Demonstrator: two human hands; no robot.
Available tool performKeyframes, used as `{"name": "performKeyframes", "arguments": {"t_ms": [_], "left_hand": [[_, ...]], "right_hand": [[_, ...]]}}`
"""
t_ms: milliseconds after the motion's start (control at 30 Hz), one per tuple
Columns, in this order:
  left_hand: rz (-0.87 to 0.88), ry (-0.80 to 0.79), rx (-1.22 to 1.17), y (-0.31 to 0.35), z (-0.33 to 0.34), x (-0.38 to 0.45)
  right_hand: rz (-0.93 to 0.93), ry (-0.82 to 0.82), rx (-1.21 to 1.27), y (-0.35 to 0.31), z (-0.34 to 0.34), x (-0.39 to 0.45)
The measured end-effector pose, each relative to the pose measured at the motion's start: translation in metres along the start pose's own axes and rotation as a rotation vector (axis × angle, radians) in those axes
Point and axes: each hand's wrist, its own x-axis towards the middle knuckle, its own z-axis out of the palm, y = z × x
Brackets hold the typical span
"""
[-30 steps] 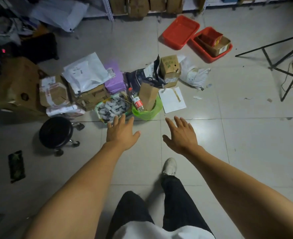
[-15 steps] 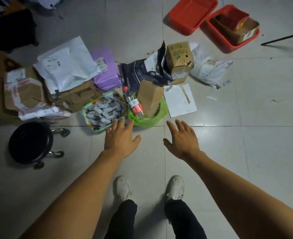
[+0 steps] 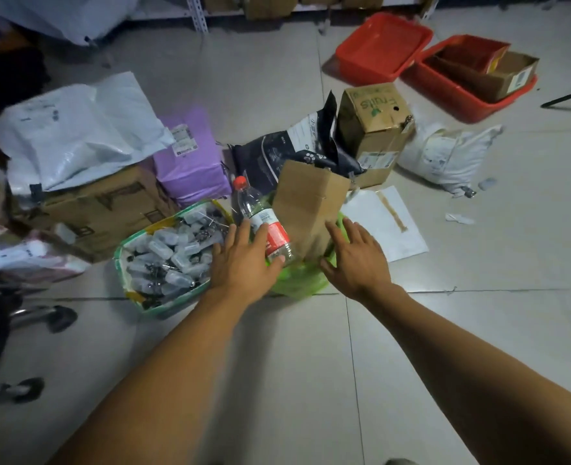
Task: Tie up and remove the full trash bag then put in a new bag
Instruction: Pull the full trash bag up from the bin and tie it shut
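On a grey tile floor w/ parcels piled behind, both hands reach, fingers spread & gripping nothing: left hand at the plastic bottle, right hand by the cardboard box, both items poking from the full green trash bag.

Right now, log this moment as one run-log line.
left hand: open, at plastic bottle | right hand: open, at green trash bag | bag: untied
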Motion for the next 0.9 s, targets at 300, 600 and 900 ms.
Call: {"name": "performKeyframes", "arguments": {"t_ms": [300, 600, 900], "left_hand": [[-0.038, 0.200, -0.154, -0.015, 0.059, 0.048], [0.011, 0.160, -0.296, -0.009, 0.076, 0.058], [0.043, 0.255, -0.259, -0.007, 0.094, 0.064]], "right_hand": [[-0.048, 0.311, 0.062, 0.010, 0.033, 0.049], [-0.053, 0.251, 0.112, -0.003, 0.068, 0.064], [-0.025, 0.304, 0.067, -0.011, 0.094, 0.069]]}}
